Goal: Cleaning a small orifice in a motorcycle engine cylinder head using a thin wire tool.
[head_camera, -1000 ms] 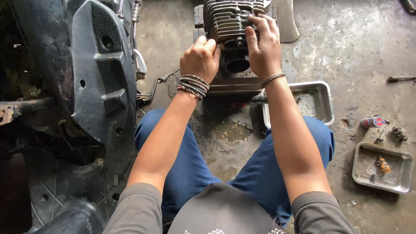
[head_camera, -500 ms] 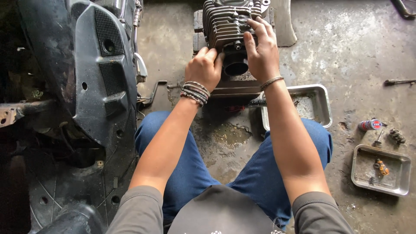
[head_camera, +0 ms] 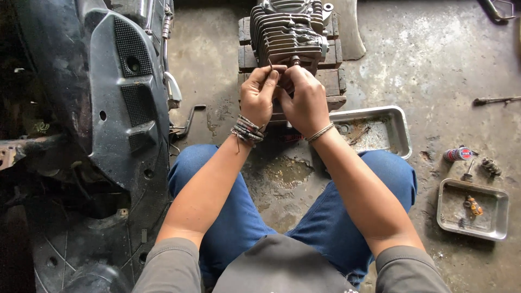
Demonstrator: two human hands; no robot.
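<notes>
Head view, looking straight down at a seated person's two hands working at the near end of a finned engine cylinder. The cylinder rests on a stack of dark wooden blocks on the concrete floor, its long axis running away from the person, so the end face being handled points back toward the knees. The left hand has thumb and forefinger pinched together on a thin, wire-like metal piece that stands up against the lowest fins (too small to say exactly what it is). The right hand lies just beside it, touching it, fingers curled inward toward the cylinder's end; what they close on is hidden beneath the knuckles. Both hands are equally near the cylinder, directly below it in the frame, the left slightly to its left of centre. Surroundings: a large metal tray just right of the right wrist, a smaller tray with small parts well apart at lower right, and black scooter bodywork along the left.
</notes>
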